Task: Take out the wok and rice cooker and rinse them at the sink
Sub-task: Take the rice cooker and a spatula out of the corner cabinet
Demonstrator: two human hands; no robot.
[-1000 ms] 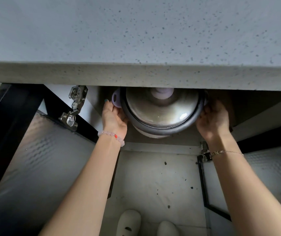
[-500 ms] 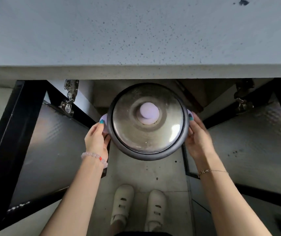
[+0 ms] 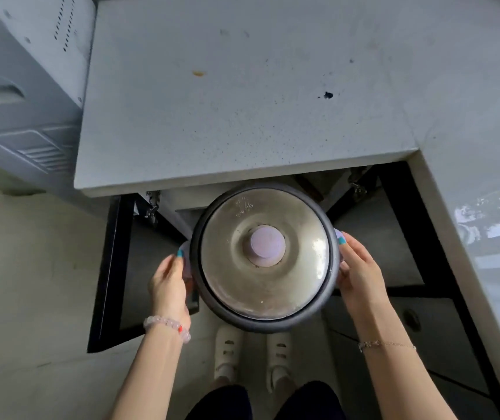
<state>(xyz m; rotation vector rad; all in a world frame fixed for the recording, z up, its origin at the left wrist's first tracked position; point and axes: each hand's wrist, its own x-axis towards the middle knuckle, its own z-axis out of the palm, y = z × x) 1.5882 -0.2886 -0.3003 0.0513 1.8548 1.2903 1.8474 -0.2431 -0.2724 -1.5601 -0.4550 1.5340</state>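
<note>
A: Progress first; where does the job stand?

B: Cooker (image 3: 265,256) is out of the cabinet (image 3: 312,183), lid on, held level in front of the bench (image 3: 242,110) edge and above the floor (image 3: 30,268); left hand (image 3: 168,283) and right hand (image 3: 361,274) each clasp a side handle, fingers (image 3: 342,240) curled onto the lilac tabs; so the fetching of this one looks half done at best.

A: And what remains?

B: By my reckoning, carrying it to the sink and rinsing it; no sink shows here, nor any wok, so whether the wok is out I cannot tell.

A: Anything in the way?

B: Left door (image 3: 112,268) and right door (image 3: 409,237) both stand open, flanking the cooker; the person's shoes (image 3: 227,350) are right below it; the bench lip sits just behind the lid, so lifting straight up risks a knock; better to draw it back first, I'd say.

A: Around it?

B: Grey appliance (image 3: 24,86) beside the bench at the left; bench top bare apart from a few stains; a glossy surface (image 3: 491,231) runs along the right.
</note>
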